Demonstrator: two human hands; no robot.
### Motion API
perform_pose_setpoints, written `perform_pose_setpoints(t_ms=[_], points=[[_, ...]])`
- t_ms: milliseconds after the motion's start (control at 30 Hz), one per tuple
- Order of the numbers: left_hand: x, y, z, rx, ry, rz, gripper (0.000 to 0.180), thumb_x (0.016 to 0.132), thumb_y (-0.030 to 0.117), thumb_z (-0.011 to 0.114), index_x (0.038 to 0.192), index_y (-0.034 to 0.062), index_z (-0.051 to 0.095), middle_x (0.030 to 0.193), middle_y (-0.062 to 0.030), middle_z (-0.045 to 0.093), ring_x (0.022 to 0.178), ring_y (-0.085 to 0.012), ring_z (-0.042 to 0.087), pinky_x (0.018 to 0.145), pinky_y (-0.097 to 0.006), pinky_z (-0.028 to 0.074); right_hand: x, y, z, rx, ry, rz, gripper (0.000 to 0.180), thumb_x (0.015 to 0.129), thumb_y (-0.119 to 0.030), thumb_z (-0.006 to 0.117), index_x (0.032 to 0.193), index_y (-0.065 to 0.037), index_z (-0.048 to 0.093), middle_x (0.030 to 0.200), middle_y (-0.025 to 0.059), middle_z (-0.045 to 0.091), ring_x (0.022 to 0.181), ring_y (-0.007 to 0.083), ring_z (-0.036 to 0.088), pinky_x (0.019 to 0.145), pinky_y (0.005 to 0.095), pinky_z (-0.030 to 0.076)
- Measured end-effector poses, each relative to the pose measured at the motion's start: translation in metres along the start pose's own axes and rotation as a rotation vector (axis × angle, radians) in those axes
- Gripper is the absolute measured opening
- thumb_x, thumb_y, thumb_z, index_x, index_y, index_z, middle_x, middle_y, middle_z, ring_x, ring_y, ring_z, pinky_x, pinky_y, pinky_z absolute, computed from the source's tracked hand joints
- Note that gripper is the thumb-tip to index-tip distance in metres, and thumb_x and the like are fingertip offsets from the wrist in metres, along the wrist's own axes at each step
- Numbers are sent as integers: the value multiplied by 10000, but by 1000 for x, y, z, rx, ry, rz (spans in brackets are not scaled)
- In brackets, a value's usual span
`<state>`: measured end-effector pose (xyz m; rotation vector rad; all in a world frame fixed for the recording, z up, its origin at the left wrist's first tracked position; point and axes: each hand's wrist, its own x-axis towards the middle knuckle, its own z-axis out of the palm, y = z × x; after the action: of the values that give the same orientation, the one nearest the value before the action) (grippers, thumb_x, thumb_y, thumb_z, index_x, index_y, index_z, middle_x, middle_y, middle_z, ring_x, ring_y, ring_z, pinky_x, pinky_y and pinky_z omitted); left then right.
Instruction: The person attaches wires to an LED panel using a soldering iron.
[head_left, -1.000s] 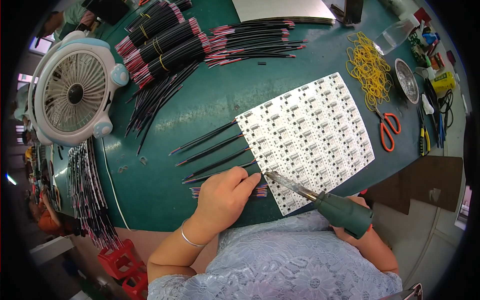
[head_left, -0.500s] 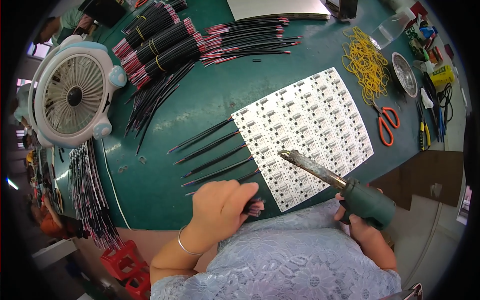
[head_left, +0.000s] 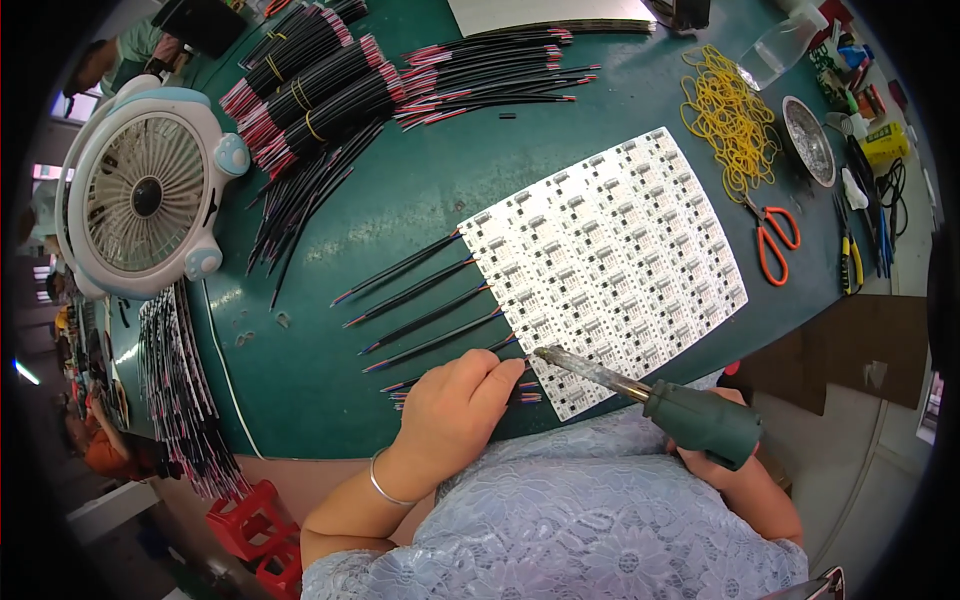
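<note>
A white circuit board panel (head_left: 610,260) lies on the green table with rows of small black parts. Several black cables (head_left: 415,300) stretch leftward from its left edge. My left hand (head_left: 450,400) is closed at the panel's lower left corner, around a bunch of short cables (head_left: 525,398) whose coloured wire ends poke out on both sides; the fingertips are partly hidden. In my right hand (head_left: 712,468) is the green handle of a soldering iron (head_left: 600,373). Its tip is over the panel's left edge, close to my left thumb; whether it touches I cannot tell.
A fan (head_left: 145,195) stands at the left. Cable bundles (head_left: 320,100) and loose cables (head_left: 500,75) lie at the back. To the right are yellow solder wire or cord (head_left: 730,120), a metal bowl (head_left: 806,142), orange-handled scissors (head_left: 772,245), pliers (head_left: 850,255) and a clear bottle (head_left: 782,50).
My left hand, with the cables, has moved slightly right and onto the table beside the panel. The soldering iron has shifted left and down, its tip now nearer my left thumb.
</note>
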<state>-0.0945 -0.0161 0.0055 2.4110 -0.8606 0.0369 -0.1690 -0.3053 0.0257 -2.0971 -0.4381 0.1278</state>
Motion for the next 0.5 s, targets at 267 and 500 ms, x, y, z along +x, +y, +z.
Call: perform_pose_setpoints(t_ms=[267,500], points=[[1,0,0,19,-31,7,427,515,-1,691,933,54,624,813,-68,546,648,-218,558,536,-305,448,-13,7,6,-103,-5,39,183,792,-78,578,957,-15,626,836,61,629,608,155,605,653,296,461],[2,-3,0,38,-18,39,374,546,8,689,912,51,626,796,-65,542,637,-211,554,519,-298,443,0,2,-2,-281,-93,-80,294,651,-125,674,941,-79,658,945,86,656,836,252,624,758,343,486]])
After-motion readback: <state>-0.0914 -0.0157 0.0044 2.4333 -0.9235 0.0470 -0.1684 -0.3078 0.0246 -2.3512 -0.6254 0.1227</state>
